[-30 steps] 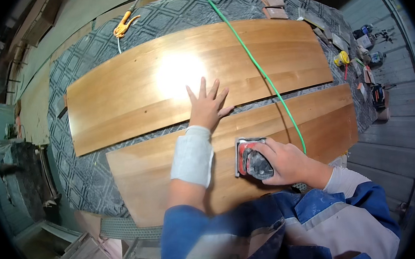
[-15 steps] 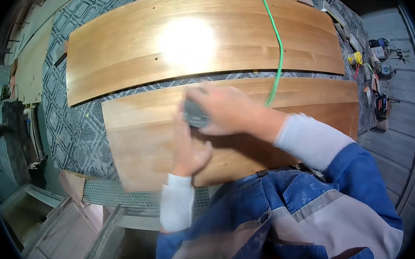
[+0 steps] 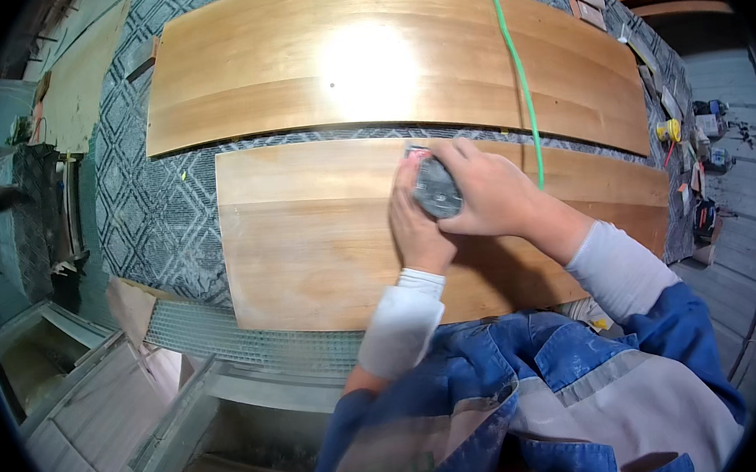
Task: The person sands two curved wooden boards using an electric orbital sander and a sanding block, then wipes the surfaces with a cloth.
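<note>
A hand sander (image 3: 437, 189) with a dusty dark-grey rounded top and a bit of red at its far end rests over the nearer wooden panel (image 3: 307, 241). My right hand (image 3: 485, 188) wraps round its right side, fingers curled over the far end. Along its left side lies my left hand (image 3: 417, 228), its fingers pressed against the body. Both palms hide much of the tool, and its underside cannot be seen. Whitish dust dulls the left part of this panel.
Beyond it lies a second, longer wooden panel (image 3: 250, 77), crossed by a green hose (image 3: 517, 65). Both rest on a grey patterned cloth (image 3: 155, 218). Sanding blocks (image 3: 589, 5) and a yellow container (image 3: 669, 130) are at the right. Near left is a green grating (image 3: 252, 321).
Both hands have carried the sander rightward along the nearer panel. My left thumb, spread before, is now close to the tool. The whole view has shifted slightly.
</note>
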`<state>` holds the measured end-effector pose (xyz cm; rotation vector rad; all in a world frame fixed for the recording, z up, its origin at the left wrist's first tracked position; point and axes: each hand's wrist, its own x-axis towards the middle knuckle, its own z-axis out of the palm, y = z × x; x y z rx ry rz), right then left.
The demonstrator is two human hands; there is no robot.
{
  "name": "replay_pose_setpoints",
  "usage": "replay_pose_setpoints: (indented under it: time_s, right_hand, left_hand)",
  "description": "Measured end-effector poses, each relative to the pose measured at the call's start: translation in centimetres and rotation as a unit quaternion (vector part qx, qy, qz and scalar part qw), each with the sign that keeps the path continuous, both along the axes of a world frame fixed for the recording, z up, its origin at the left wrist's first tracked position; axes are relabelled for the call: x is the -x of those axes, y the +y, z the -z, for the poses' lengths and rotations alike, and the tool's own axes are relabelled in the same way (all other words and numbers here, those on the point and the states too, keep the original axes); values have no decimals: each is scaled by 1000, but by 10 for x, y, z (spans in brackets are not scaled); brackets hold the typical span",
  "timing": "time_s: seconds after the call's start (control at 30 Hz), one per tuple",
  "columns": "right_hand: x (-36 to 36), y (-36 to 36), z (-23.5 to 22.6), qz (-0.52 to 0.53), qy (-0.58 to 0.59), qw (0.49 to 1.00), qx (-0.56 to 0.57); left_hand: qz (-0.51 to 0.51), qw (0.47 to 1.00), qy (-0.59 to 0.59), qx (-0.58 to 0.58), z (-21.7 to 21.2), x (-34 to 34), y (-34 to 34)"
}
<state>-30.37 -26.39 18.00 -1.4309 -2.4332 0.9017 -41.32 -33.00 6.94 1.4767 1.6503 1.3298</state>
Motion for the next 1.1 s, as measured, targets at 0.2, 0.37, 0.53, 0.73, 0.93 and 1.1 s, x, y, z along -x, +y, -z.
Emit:
replay_pose_setpoints:
  time_s: [0.2,0.37,0.53,0.73,0.93,1.1]
  right_hand:
    - [94,36,10,-112,-6,994,16]
    - [238,79,8,-209,8,978,5]
    - [245,88,15,-192,22,981,-1]
    - [91,45,13,-105,-38,993,34]
    - [-92,5,2,31,-38,998,45]
    - [-233,-25,7,114,-53,992,12]
  left_hand:
    - [-104,972,-208,22,20,77,11]
    - [-136,793,-592,-41,58,230,40]
    - [-108,929,-354,-4,43,234,48]
    - [-83,973,-204,73,34,80,19]
    - [41,990,-131,32,5,-90,7]
    - [185,982,-26,22,2,-206,2]
